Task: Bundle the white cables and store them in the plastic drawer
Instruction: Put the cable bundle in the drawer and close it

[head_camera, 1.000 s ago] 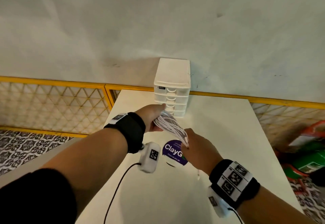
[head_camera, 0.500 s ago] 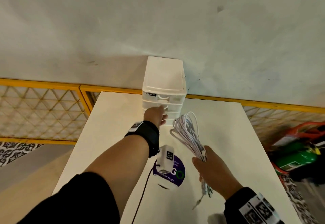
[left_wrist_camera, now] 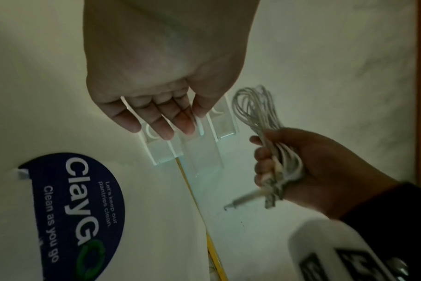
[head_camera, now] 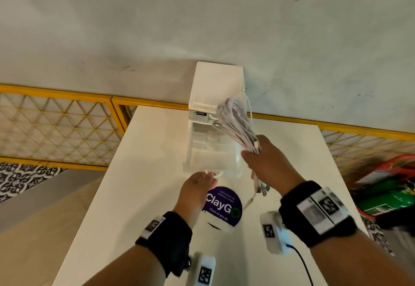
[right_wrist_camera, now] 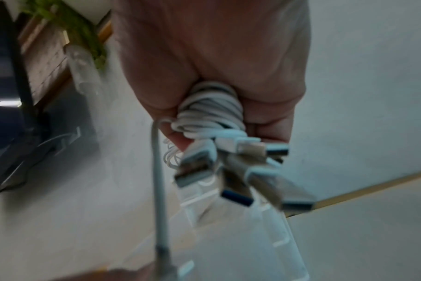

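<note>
Now the left hand (head_camera: 198,187), fingers hooked on the drawer (head_camera: 213,157) handle, should steady it while the right hand (head_camera: 267,164), clenched round the white cables (head_camera: 235,119), lowers them loop-first inside

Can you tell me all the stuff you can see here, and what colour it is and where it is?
cable bundle: one, white, held up over the pulled-out drawer
USB plugs: several, silvery with blue tips, hanging below the fist
drawer unit: one, white plastic, at the far edge of the table by the wall
pulled-out drawer: one, clear, slid out toward the person
table: one, white
round sticker: one, purple with white ClayGo letters, on the table
railing: yellow lattice, behind the table
green container: one, on the floor at the right
left hand: at the drawer's handle
right hand: grips the cable bundle
</note>
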`<state>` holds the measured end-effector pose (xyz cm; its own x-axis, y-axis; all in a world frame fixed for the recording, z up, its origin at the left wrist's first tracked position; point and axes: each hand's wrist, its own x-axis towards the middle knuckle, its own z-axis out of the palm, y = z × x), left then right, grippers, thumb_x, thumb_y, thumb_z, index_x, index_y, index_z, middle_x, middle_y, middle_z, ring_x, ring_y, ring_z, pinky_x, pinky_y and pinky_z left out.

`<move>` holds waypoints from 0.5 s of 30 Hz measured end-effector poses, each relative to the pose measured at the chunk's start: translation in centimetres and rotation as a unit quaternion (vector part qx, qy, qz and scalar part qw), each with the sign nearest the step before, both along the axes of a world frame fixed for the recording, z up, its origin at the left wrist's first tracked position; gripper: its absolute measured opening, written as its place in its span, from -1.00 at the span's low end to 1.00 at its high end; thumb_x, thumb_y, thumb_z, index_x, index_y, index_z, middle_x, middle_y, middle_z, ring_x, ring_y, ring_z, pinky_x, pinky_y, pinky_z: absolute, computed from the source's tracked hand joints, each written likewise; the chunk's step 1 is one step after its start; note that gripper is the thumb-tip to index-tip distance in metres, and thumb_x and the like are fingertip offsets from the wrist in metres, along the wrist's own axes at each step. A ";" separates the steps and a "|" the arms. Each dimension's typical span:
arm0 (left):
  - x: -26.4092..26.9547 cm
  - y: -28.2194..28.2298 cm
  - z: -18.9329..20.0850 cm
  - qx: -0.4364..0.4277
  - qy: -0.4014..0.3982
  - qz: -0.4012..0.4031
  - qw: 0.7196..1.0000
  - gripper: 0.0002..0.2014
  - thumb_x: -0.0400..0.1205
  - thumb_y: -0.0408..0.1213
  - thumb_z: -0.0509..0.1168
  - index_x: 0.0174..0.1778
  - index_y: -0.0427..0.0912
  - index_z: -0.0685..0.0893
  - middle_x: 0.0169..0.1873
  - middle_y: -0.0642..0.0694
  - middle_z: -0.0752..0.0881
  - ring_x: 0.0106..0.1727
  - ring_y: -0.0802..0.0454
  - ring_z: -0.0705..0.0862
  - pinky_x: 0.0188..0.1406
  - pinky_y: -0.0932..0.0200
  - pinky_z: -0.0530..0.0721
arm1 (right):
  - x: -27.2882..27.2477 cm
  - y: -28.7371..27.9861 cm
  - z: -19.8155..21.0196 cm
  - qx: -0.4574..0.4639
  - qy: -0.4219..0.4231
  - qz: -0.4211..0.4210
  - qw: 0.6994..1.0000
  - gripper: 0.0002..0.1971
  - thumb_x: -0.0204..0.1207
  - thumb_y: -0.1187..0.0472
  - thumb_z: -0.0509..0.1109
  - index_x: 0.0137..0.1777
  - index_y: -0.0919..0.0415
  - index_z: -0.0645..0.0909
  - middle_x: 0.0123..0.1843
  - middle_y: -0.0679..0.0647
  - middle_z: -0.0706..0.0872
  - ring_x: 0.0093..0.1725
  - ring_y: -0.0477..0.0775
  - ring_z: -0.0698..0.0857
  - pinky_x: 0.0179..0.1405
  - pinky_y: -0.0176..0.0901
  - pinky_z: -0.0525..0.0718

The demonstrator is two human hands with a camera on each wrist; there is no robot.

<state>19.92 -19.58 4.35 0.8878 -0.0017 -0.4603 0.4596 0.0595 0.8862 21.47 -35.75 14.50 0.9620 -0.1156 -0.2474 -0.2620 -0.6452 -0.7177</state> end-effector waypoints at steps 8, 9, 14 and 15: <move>0.4 0.7 -0.3 -0.013 0.008 -0.005 1.000 -0.68 0.66 -0.25 0.30 -0.44 -0.12 0.51 -0.39 0.02 0.71 -0.33 0.08 0.61 -0.42 0.33 0.51 | 3.0 4.4 -3.4 -0.331 0.116 0.152 0.924 -0.20 0.51 0.24 0.12 0.67 -0.08 -0.22 -0.19 0.07 0.70 -0.23 0.08 0.68 -0.24 -0.05 0.66; 0.5 0.9 -0.3 -0.012 0.007 -0.005 1.000 -0.69 0.66 -0.24 0.30 -0.43 -0.13 0.51 -0.39 0.02 0.71 -0.36 0.10 0.61 -0.45 0.37 0.51 | 3.6 4.8 -3.2 -0.339 0.142 0.160 0.916 -0.22 0.51 0.23 0.12 0.68 0.01 -0.18 -0.06 0.11 0.72 -0.12 0.12 0.70 -0.09 0.00 0.69; 0.6 1.1 -0.7 0.046 -0.007 -0.019 0.999 -0.70 0.66 -0.20 0.27 -0.39 -0.15 0.48 -0.33 0.00 0.72 -0.31 0.07 0.61 -0.49 0.46 0.50 | 5.9 6.1 -2.5 -0.399 0.204 0.253 0.858 -0.80 0.59 0.25 0.09 -0.07 0.27 0.54 -0.09 0.13 0.60 -0.17 0.10 0.58 -0.08 -0.11 0.55; 0.6 1.1 -0.7 0.053 -0.009 -0.020 0.998 -0.72 0.67 -0.19 0.26 -0.37 -0.16 0.50 -0.31 -0.01 0.73 -0.30 0.07 0.63 -0.54 0.51 0.48 | 6.2 6.2 -2.2 -0.402 0.206 0.264 0.852 -0.77 0.61 0.27 0.08 -0.23 0.26 0.49 -0.13 0.13 0.57 -0.21 0.09 0.55 -0.09 -0.11 0.50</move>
<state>20.55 -18.47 3.68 0.8960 0.0113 -0.4438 0.4438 -0.0533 0.8946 27.67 -29.51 12.29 0.7832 0.0144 -0.6216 0.0935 -0.9911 0.0949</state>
